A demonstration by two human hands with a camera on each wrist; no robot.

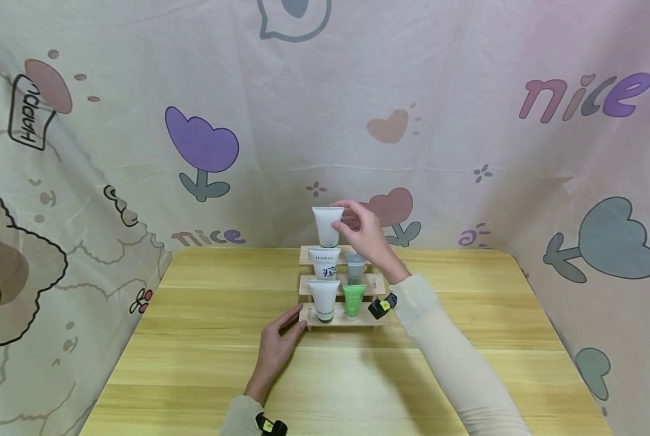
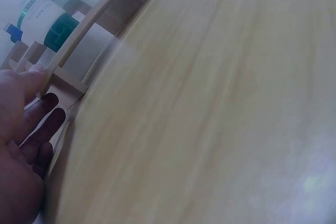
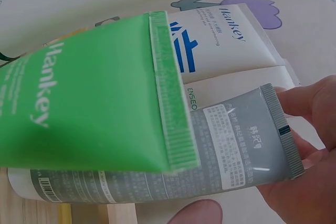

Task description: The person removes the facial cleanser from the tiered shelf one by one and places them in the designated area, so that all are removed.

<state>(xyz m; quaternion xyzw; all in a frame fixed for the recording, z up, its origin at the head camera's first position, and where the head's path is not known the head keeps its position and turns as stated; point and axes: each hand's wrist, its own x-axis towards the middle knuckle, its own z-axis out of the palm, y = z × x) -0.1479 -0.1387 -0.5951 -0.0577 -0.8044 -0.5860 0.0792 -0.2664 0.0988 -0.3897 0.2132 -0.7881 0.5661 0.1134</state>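
My right hand [image 1: 363,230] pinches the right side of a plain white squeeze tube [image 1: 327,225] over the top tier of a three-tier wooden display rack [image 1: 371,318]. In the head view I cannot tell whether its cap touches the board. On the middle tier stand a white tube with blue writing [image 1: 325,261] and a grey tube [image 1: 355,266]. A white tube [image 1: 323,298] and a green tube [image 1: 353,300] occupy the bottom tier. My left hand [image 1: 278,345] holds the rack's left front end; in the left wrist view its fingers [image 2: 44,121] curl beside the wooden edge.
The rack stands on a wood-grain table [image 1: 210,345], near its back edge. Behind hangs a pale printed curtain [image 1: 281,121], which also runs along both sides. Black wrist straps with cameras [image 1: 381,306] are on both sleeves.
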